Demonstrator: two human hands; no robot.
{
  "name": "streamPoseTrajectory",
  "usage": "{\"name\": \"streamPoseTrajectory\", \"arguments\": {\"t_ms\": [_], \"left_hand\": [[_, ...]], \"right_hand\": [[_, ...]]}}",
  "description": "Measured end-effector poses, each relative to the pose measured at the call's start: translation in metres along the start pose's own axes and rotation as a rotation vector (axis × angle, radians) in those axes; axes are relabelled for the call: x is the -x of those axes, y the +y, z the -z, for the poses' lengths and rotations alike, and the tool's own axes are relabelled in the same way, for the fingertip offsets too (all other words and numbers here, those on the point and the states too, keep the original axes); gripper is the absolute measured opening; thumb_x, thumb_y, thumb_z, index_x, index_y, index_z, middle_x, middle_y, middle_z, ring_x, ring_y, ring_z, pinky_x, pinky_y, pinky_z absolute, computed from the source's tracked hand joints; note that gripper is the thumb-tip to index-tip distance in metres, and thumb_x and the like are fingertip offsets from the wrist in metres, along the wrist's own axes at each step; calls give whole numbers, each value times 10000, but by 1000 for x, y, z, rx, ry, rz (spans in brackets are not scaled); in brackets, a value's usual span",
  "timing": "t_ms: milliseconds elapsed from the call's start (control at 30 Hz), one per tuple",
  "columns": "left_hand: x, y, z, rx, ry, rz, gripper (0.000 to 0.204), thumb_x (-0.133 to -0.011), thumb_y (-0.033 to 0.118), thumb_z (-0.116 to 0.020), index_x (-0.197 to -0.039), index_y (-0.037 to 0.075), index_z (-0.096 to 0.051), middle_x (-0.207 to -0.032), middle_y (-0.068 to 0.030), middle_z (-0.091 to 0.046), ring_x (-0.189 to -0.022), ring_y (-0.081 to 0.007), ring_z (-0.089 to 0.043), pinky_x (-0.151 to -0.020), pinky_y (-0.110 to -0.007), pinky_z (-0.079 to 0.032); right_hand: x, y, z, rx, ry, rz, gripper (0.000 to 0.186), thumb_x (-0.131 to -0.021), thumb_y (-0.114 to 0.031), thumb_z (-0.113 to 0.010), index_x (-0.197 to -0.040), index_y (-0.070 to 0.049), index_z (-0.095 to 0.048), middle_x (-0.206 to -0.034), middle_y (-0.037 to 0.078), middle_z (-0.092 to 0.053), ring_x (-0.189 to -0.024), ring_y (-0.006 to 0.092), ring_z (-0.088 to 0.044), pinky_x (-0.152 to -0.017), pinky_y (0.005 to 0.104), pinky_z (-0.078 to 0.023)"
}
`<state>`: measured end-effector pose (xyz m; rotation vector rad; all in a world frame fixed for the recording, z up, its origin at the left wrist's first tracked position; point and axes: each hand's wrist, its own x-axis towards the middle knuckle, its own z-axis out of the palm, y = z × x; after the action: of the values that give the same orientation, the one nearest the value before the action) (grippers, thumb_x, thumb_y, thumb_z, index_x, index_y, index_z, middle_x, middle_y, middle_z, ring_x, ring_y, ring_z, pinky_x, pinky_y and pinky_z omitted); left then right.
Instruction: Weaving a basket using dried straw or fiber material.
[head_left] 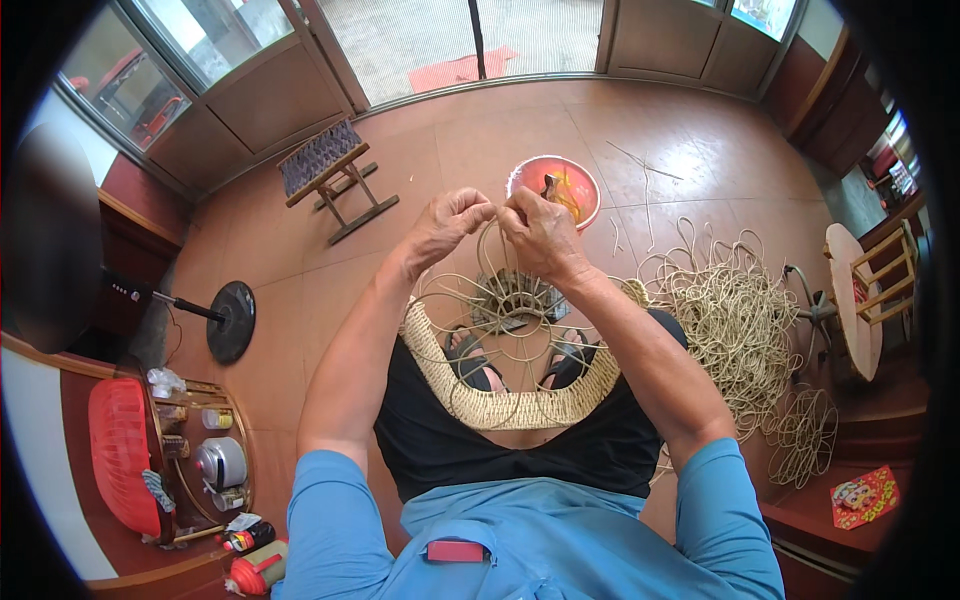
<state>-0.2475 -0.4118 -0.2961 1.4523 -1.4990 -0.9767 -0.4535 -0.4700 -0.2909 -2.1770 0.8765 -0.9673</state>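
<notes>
Straw-coloured cord (pixel 481 243) runs up to both hands: left hand (pixel 452 222) and right hand (pixel 543 232) pinched closed on it, fingertips nearly meeting; finer detail too small to tell. Step, my read: working a strand of the woven piece (pixel 510 412) lying across the thighs. Next move calls for even tension, loops untangled. Cord pile (pixel 735 325) right, red basin (pixel 516 182) far.

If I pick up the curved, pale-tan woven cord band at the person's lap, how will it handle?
The woven band probably holds its shape: its thick, tight weave keeps an even curve. The thin tan loops inside look springy but could bend or snag, arching singly with wide gaps. Overall it's likely light for its size, since much of it is open.
</notes>
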Motion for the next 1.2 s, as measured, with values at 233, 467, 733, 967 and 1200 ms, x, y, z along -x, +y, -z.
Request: {"name": "streamPoseTrajectory", "arguments": {"t_ms": [233,467,733,967,1200], "left_hand": [[6,-19,-14,741,-373,338,331,-1035,519,-725,-982,211,-617,-732,153,-421,-579,9,-314,-507,-196,-238],[15,-31,-10,621,-597,537,216,-1048,374,-754,-982,177,-693,-817,88,-637,-611,0,-444,-534,-169,-324],[21,-37,-16,382,-762,791,87,-1027,185,-778,-1032,107,-740,-877,38,-735,-689,-14,-604,-601,-181,-473],[25,-49,-22,283,-964,843,176,-1072,268,-703,-1034,109,-769,-843,47,-726,-665,-11,-560,-559,-206,-374],[24,-61,-26,253,-990,675,198,-1043,269,-735,-1062,79,-787,-850,21,-731,-720,-44,-600,-630,-239,-429]], "right_hand": [[6,-2,4,-109,-34,-162,230,-1019,-230,-609,-1015,-6,-661,-961,227,-744,-941,420,-739,-865,525,-560],[104,-27,6,-13,241,28,230,-988,-82,-676,-1213,-36,-681,-1154,151,-690,-1070,302,-645,-947,416,-506],[200,-43,-8,-1018,-141,-718,611,-1103,-134,-571,-1654,14,-353,-1244,153,-736,-822,138,-671,-742,277,-554],[165,-37,-26,-1506,-117,-948,494,-1142,-168,-519,-1581,-60,-321,-998,42,-610,-721,91,-568,-587,229,-457],[160,-32,-37,-1588,-98,-989,147,-1154,-204,-530,-1260,-107,-503,-941,10,-607,-686,70,-560,-553,206,-434]]}}
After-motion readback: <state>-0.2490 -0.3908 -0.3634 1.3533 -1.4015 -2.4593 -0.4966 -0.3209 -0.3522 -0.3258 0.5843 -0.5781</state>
